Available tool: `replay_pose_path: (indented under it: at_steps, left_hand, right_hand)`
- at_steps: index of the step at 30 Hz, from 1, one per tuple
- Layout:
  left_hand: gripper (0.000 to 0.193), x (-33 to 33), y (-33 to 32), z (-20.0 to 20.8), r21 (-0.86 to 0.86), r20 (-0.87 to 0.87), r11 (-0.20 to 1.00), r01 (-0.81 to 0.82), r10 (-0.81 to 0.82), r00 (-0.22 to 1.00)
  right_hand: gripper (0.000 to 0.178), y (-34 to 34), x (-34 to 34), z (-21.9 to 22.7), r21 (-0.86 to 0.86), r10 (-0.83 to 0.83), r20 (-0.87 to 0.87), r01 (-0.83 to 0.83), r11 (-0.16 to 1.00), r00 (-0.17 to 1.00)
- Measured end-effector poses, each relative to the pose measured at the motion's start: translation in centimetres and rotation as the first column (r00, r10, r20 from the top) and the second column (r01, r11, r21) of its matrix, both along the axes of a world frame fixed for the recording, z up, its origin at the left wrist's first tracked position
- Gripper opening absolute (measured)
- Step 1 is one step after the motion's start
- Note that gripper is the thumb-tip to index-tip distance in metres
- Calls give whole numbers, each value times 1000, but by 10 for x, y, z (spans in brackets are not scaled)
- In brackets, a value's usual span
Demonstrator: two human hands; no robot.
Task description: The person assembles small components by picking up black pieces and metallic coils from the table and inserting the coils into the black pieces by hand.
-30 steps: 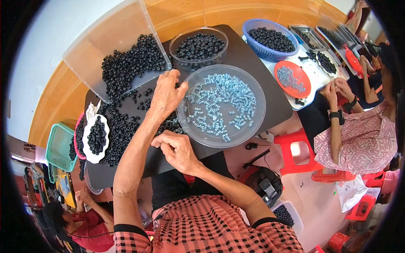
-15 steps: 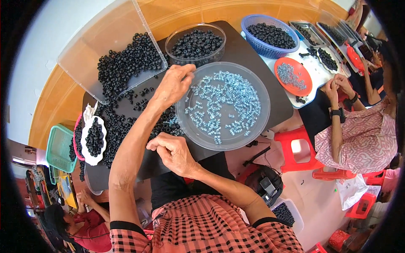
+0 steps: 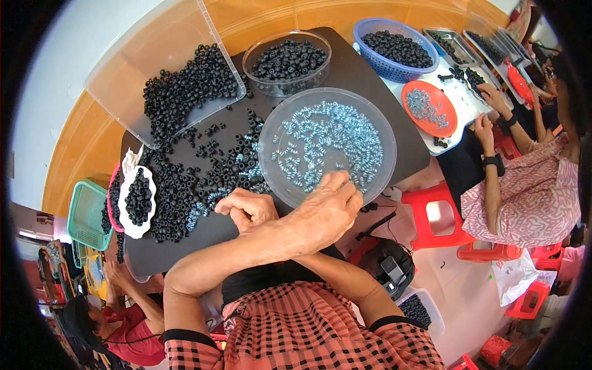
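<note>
The left hand (image 3: pixel 324 213) crosses over the loosely fisted right hand (image 3: pixel 246 209), fingers narrowly pinching among silver screws (image 3: pixel 327 139) in the clear round tray (image 3: pixel 271 123), frame centre.

The left hand (image 3: pixel 324 213) crosses over the right wrist, hiding it. Its fingers (image 3: pixel 340 182) cover some silver pieces in the clear tray (image 3: pixel 370 111); whether they pinch one cannot be told.

rings (image 3: pixel 185 92) black | screws (image 3: pixel 327 139) silver-blue | basket (image 3: pixel 370 31) blue | plate (image 3: pixel 447 123) orange
</note>
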State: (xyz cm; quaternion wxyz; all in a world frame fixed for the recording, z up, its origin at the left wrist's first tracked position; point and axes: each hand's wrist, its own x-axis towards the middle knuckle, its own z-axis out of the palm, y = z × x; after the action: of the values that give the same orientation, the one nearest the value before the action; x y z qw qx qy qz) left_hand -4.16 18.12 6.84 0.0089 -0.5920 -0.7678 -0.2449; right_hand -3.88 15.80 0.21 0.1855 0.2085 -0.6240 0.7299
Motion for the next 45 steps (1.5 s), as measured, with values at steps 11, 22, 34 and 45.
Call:
replay_pose_path:
  at_steps: [11, 22, 34, 45]
  left_hand:
    - [27, -7, -27, 15, -242, -114, 970, 28, -57, 992]
    - [40, 18, 1, -11, -125, -172, 968, -219, 196, 965]
    - [42, -3, -36, 11, -277, -294, 916, -289, 205, 934]
    - [41, 0, -24, -4, -170, -170, 962, -212, 183, 968]
  right_hand:
    - [20, 5, 2, 3, 66, 9, 21, -10, 998, 1000]
    - [29, 2, 1, 6, -23, -20, -8, 20, 1000, 1000]
    - [25, 9, 3, 4, 100, 37, 19, -38, 994, 999]
    - [15, 6, 2, 6, -1, 42, 44, -42, 999, 998]
